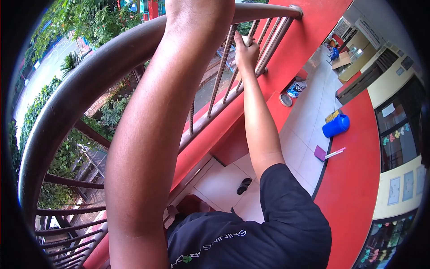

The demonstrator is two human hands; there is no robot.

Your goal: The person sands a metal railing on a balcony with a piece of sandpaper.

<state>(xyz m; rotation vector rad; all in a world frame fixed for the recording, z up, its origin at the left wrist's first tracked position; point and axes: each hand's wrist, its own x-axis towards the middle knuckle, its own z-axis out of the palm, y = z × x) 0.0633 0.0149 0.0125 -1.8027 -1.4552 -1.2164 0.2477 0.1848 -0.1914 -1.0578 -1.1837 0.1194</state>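
Note:
My right hand point(247, 53) is closed at the far end of the railing, among the ribbed vertical bars point(218, 74), with the thumb pointing up. A small pale object point(247, 41) shows in its grip; I cannot tell what it is. Close to the camera my left forearm point(150, 134) rises across the view, and the hand is cut off by the top edge. Behind that arm curves the thick dark metal handrail point(85, 83), which meets the red pillar point(309, 22) at upper right.
An open paint can point(295, 88) and its lid point(285, 100) stand on the red ledge. Along the corridor are a blue container point(336, 126) and a purple dustpan point(320, 153). A black sandal point(243, 186) lies on the tiles. Beyond the railing are trees and a lower yard.

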